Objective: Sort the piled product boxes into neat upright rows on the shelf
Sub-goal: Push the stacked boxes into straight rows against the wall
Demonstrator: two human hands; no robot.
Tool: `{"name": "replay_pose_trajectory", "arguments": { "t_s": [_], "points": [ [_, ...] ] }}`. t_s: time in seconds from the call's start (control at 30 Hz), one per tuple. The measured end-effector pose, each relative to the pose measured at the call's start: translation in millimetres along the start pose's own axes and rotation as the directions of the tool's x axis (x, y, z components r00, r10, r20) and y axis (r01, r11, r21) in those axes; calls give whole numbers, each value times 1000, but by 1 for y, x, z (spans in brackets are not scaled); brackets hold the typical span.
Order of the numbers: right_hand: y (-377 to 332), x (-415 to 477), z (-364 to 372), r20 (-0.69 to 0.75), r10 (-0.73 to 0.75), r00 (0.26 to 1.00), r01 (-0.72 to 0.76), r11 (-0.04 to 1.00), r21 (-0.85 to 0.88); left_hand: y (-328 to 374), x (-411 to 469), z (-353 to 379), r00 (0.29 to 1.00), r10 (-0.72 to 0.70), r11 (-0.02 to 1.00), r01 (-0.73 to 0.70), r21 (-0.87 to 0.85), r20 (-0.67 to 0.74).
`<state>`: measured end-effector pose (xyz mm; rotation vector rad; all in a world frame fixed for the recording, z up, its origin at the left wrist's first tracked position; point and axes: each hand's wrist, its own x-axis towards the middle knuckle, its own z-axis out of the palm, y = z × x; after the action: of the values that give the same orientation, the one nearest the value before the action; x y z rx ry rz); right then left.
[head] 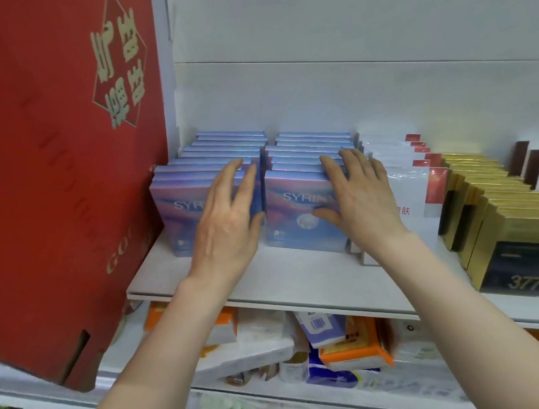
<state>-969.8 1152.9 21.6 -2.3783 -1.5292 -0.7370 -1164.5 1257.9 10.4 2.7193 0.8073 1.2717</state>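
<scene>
1. White shelf (305, 288) against a pale back wall carries the blue boxes (297, 221), which stand upright in two rows running front to back at its left end.
2. Risk, as I judge it: a hard push on the front boxes could topple a row backward like dominoes, or skew one row into the other, since the two stand just beside each other with only a narrow gap.
3. Second risk: the left row sits near the leaning red carton (36, 165). A sideways shove could jam boxes against it.
4. Third risk: the right row stands close to the white boxes (402, 167), so a sweep to the right could knock those out of line. The gold boxes (506, 209) are farther off.
5. Left hand (226, 223) is released, with straight fingers laid over the tops of the left row and the thumb at the front box's right edge.
6. Right hand (362, 199) is also released, with fingers flat on the right row's tops and the thumb spread on the front face.
7. Each blue box is slim and glossy, blue fading to purple, with pale lettering on the front. The rows look nearly even, though the back boxes are slightly staggered.
</scene>
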Motion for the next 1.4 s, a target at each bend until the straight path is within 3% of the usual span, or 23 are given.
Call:
{"name": "replay_pose_trajectory", "arguments": {
  "t_s": [0.1,0.23,0.33,0.7,1.13,1.4],
  "points": [
    [10,5,-2,62,-2,998,0,999,37,24,32,2,965,21,999,-13,-29,260],
    [17,12,-5,141,-41,989,32,997,65,38,83,17,831,-98,927,-124,355,548],
    [22,14,-2,150,-66,987,51,994,98,37,103,30,764,-151,898,-159,410,627],
    [36,13,2,122,-101,987,91,992,83,23,100,53,784,-14,975,-126,182,621],
    [49,36,-16,362,-132,923,103,990,100,29,91,56,859,60,969,-172,176,508],
    [41,39,-7,307,-156,939,155,987,28,31,90,58,874,107,968,-201,152,473]
  ]
}}
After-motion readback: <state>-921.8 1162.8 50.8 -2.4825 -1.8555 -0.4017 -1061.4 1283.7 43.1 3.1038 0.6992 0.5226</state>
